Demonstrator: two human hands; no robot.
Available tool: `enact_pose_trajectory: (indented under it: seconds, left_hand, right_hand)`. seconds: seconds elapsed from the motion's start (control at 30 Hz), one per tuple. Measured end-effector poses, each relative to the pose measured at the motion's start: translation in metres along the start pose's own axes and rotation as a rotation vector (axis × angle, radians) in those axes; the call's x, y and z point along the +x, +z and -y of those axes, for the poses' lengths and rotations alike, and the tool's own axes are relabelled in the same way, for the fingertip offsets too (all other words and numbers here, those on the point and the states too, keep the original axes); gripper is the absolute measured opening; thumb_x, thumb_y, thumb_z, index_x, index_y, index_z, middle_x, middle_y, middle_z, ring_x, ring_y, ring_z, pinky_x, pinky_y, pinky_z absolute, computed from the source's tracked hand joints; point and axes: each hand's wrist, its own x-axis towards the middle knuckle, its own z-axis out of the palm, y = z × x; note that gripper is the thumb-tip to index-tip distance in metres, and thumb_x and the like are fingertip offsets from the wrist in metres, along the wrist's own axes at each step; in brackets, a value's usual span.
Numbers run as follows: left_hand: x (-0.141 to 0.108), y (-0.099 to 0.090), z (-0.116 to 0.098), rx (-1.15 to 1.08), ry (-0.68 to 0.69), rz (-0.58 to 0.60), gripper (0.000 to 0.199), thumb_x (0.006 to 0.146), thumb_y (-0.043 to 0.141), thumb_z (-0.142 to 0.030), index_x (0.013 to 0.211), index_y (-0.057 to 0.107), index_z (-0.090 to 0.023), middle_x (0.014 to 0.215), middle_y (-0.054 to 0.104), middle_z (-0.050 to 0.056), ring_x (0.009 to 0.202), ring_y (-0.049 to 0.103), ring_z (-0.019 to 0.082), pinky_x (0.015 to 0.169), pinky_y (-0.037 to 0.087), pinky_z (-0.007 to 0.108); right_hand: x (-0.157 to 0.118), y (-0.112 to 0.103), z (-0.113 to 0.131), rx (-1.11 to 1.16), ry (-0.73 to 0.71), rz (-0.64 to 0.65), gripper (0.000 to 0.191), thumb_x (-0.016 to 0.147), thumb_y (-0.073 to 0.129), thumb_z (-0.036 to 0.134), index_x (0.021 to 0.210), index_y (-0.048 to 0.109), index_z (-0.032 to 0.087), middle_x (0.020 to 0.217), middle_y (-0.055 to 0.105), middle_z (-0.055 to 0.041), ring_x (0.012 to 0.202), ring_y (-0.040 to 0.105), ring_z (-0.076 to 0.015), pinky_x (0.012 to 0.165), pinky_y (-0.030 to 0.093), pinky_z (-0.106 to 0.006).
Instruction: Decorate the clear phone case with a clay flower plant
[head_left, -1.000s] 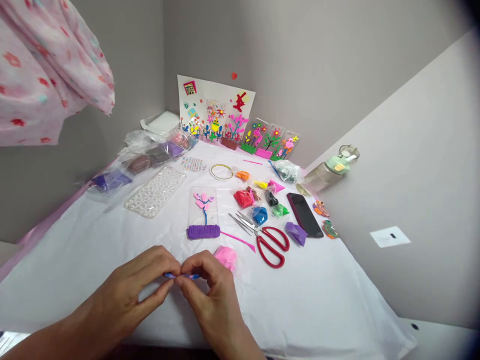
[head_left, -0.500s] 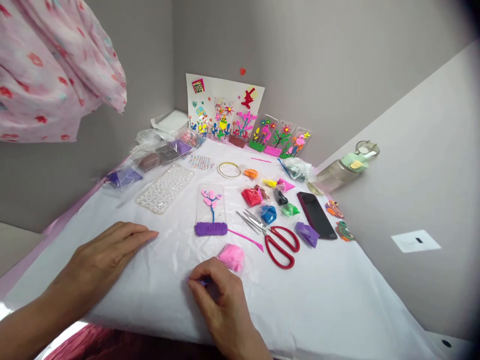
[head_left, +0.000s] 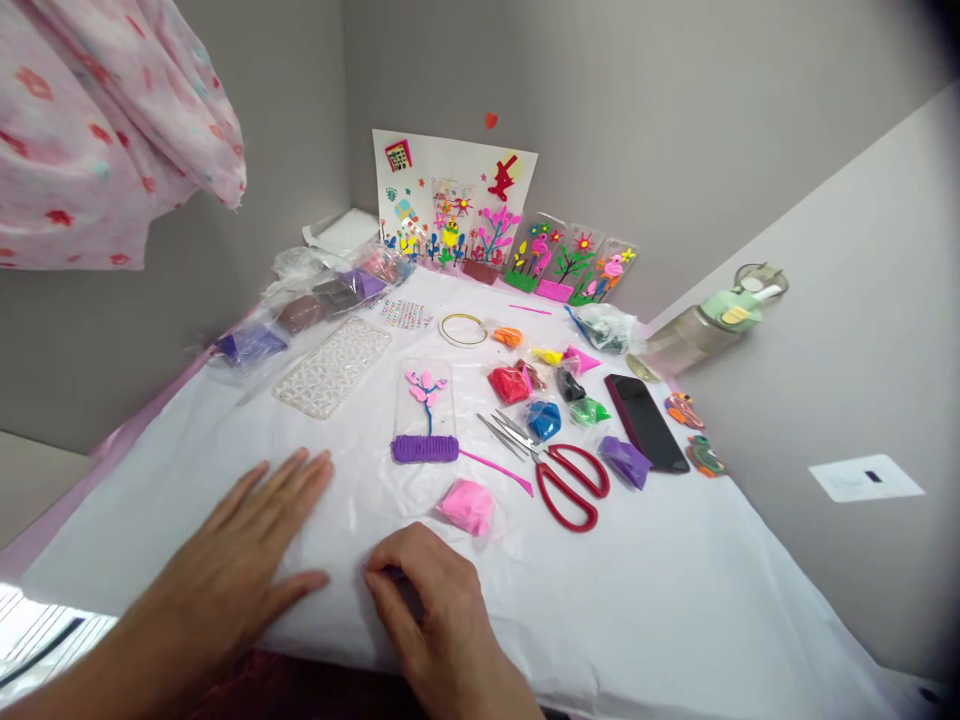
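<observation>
My left hand (head_left: pixel 247 545) lies flat on the white table cover, fingers stretched and thumb apart, holding nothing. Close to the table's front edge, my right hand (head_left: pixel 435 610) pinches thumb and forefinger together; whatever is between them is too small and hidden to name. Just beyond it sits a wrapped lump of pink clay (head_left: pixel 466 507). Farther up lies a clear phone case (head_left: pixel 444 412) bearing a pink clay flower on a blue stem and a ridged purple clay base (head_left: pixel 425 449). A thin pink clay tool (head_left: pixel 499 473) lies beside the case.
Red-handled scissors (head_left: pixel 568 485) and tweezers (head_left: pixel 502 437) lie right of the case. Around them are several clay packets, such as blue (head_left: pixel 543 420) and purple (head_left: pixel 625 461), and a phone (head_left: pixel 646 423). A patterned clear case (head_left: pixel 334 367) is at left; a bottle (head_left: pixel 697 325) stands right.
My left hand has turned flat and spread its fingers, moving slightly right. My right hand has shifted a little left, still pinching. The view has tilted slightly.
</observation>
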Motion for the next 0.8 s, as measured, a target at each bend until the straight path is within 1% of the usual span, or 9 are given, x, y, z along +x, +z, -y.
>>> enact_pose_trajectory:
  seconds: [0.07,0.13,0.2,0.27,0.33,0.4,0.57,0.7,0.8]
  left_hand:
    - [-0.001,0.000,-0.002,-0.033,0.073,0.049,0.096,0.104,0.044,-0.073,0.175,0.011,-0.017,0.159,0.061,0.016,0.141,0.063,0.035,0.132,0.019,0.044]
    - [-0.004,-0.001,0.003,-0.024,0.088,0.051,0.095,0.104,0.044,-0.073,0.175,0.013,-0.018,0.156,0.064,0.016,0.141,0.063,0.036,0.134,0.012,0.047]
    - [-0.007,-0.002,0.009,0.039,0.006,0.016,0.092,0.106,0.042,-0.069,0.175,0.013,-0.016,0.159,0.060,0.021,0.145,0.058,0.042,0.132,0.015,0.055]
    - [-0.009,-0.002,0.008,0.055,-0.001,0.005,0.095,0.106,0.041,-0.071,0.175,0.012,-0.012,0.161,0.057,0.024,0.148,0.055,0.043,0.131,0.017,0.055]
    - [-0.008,-0.002,0.000,0.010,0.114,0.032,0.106,0.101,0.046,-0.076,0.174,0.011,-0.007,0.157,0.061,0.024,0.147,0.056,0.039,0.134,0.013,0.048]
    - [-0.007,-0.001,-0.008,-0.025,0.182,0.059,0.114,0.096,0.048,-0.083,0.174,0.010,-0.008,0.152,0.066,0.022,0.147,0.055,0.037,0.135,0.010,0.048]
    - [-0.007,-0.004,-0.007,0.090,0.025,0.003,0.097,0.106,0.037,-0.071,0.174,0.012,-0.006,0.155,0.061,0.028,0.147,0.053,0.045,0.132,0.015,0.060]
    - [-0.011,-0.006,-0.006,0.006,0.141,0.044,0.110,0.099,0.044,-0.081,0.173,0.017,-0.004,0.155,0.063,0.025,0.148,0.053,0.040,0.136,0.009,0.050]
    - [-0.014,-0.007,-0.002,0.057,0.050,0.026,0.100,0.104,0.039,-0.074,0.174,0.014,-0.007,0.156,0.062,0.025,0.149,0.052,0.042,0.134,0.009,0.057]
  right_hand:
    - [0.000,0.000,0.000,-0.008,-0.003,0.005,0.013,0.104,0.060,0.016,0.097,0.069,0.023,0.093,0.073,-0.0029,0.084,0.069,-0.0167,0.079,0.053,-0.026]
    - [0.000,0.001,0.000,-0.018,-0.003,0.004,0.014,0.105,0.060,0.016,0.096,0.068,0.023,0.092,0.073,-0.0028,0.083,0.069,-0.0166,0.078,0.052,-0.026]
    - [-0.001,0.001,0.000,-0.024,-0.002,0.005,0.013,0.104,0.061,0.016,0.096,0.068,0.023,0.091,0.072,-0.0023,0.083,0.068,-0.0163,0.077,0.051,-0.025]
    - [-0.001,0.002,-0.001,-0.023,-0.009,0.009,0.012,0.104,0.062,0.015,0.096,0.067,0.023,0.091,0.072,-0.0019,0.082,0.068,-0.0157,0.076,0.050,-0.024]
    - [-0.001,0.003,-0.002,-0.025,-0.021,0.010,0.011,0.105,0.062,0.015,0.097,0.067,0.022,0.091,0.072,-0.0019,0.082,0.067,-0.0155,0.076,0.050,-0.024]
    - [-0.002,0.003,-0.002,-0.032,-0.026,0.007,0.011,0.105,0.062,0.015,0.098,0.067,0.022,0.092,0.072,-0.0020,0.083,0.067,-0.0155,0.077,0.049,-0.024]
    - [-0.003,0.003,-0.002,-0.037,-0.021,0.020,0.011,0.104,0.064,0.015,0.097,0.067,0.022,0.092,0.071,-0.0015,0.082,0.067,-0.0153,0.076,0.049,-0.024]
    - [-0.002,0.004,-0.003,-0.046,-0.028,0.012,0.011,0.105,0.063,0.016,0.098,0.066,0.022,0.092,0.072,-0.0019,0.082,0.066,-0.0155,0.076,0.049,-0.024]
    - [-0.002,0.005,-0.003,-0.053,-0.043,0.007,0.012,0.107,0.061,0.018,0.097,0.066,0.022,0.090,0.071,-0.0021,0.081,0.066,-0.0154,0.075,0.049,-0.024]
